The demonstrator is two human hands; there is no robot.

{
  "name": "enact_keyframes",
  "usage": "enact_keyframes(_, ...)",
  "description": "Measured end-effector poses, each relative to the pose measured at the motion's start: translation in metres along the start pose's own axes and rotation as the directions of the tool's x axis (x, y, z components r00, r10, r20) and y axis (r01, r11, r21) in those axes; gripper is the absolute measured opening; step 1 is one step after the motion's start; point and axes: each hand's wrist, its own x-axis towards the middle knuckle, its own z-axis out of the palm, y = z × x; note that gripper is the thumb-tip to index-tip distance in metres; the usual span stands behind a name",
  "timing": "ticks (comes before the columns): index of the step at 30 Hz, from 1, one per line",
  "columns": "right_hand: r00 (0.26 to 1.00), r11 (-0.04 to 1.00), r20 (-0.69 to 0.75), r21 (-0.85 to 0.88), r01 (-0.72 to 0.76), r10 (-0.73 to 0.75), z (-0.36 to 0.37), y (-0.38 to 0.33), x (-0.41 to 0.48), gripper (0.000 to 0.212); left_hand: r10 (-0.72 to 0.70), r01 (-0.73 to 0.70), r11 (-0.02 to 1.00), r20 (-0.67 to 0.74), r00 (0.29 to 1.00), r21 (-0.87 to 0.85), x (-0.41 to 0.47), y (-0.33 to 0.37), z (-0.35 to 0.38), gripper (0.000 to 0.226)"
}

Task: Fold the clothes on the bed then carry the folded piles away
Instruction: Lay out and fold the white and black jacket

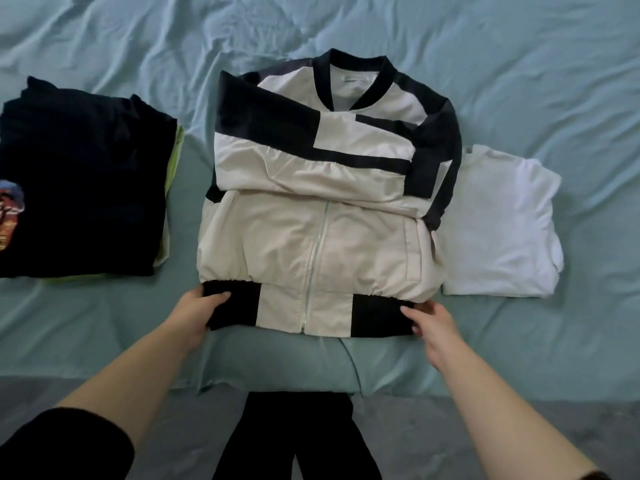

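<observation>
A cream and black zip jacket (311,209) lies face up in the middle of the bed, both sleeves folded across its chest. My left hand (195,313) grips the black hem band at the jacket's lower left corner. My right hand (433,323) holds the hem band at the lower right corner, fingers curled onto it. A folded white T-shirt (502,223) lies right of the jacket, partly under its edge. At the left sits a folded pile with a dark printed shirt (79,181) on top and a lime green garment (173,161) beneath.
The bed is covered with a wrinkled teal sheet (450,64). Its near edge runs across the bottom, with grey carpet (415,438) below. My black-trousered legs (298,438) stand against the bed edge.
</observation>
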Motion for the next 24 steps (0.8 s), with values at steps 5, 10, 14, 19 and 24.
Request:
enact_keyframes(5, 0.990, 0.995, 0.142, -0.097, 0.004, 0.010, -0.015, -0.009, 0.002, 0.010, 0.051, -0.057, 0.996, -0.075, 0.996, -0.075, -0.011, -0.008, -0.001, 0.040)
enact_keyframes(10, 0.993, 0.986, 0.110, -0.159, 0.059, -0.042, -0.048, 0.000, -0.021, 0.025, 0.054, -0.054, 0.999, -0.107, 0.993, 0.007, -0.035, -0.027, -0.007, 0.026)
enact_keyframes(14, 0.997, 0.957, 0.070, -0.289, 0.004, 0.016, -0.067, 0.024, -0.028, 0.028, -0.005, 0.033, 0.982, -0.150, 0.989, 0.188, -0.050, -0.071, 0.007, 0.028)
enact_keyframes(19, 0.990, 0.915, 0.088, -0.397, -0.063, 0.106, -0.086, 0.039, -0.040, 0.025, -0.076, 0.114, 0.974, -0.192, 0.978, 0.194, -0.072, -0.093, 0.012, 0.023)
enact_keyframes(24, 0.991, 0.943, 0.129, -0.333, 0.002, 0.044, -0.081, -0.001, -0.047, 0.025, 0.064, -0.056, 0.997, -0.165, 0.984, 0.056, -0.086, -0.061, 0.020, 0.055)
